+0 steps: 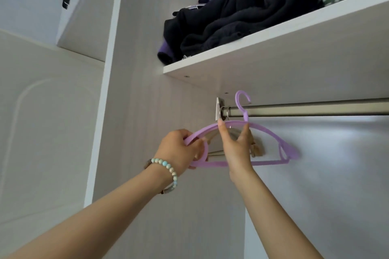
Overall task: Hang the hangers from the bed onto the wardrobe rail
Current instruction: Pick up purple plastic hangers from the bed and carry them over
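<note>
Hanger (271, 133) is held up just under the rail (315, 109), near its left end. The hook is seen crossing the rail; whether it is seated cannot be told. Left end is gripped by left hand (179, 149), fingers curled round it. Top bar is pinched by right hand (237, 151). Clothes (242, 12) are piled on shelf (273, 48) above.

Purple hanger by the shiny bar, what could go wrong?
The hook of the purple plastic hanger does not look settled over the silver metal rail, so it may slip off. The white shelf sits close above, so the hook could bump it. The left hand grips one end and the right hand pinches the top; letting go unevenly could tip it.
</note>
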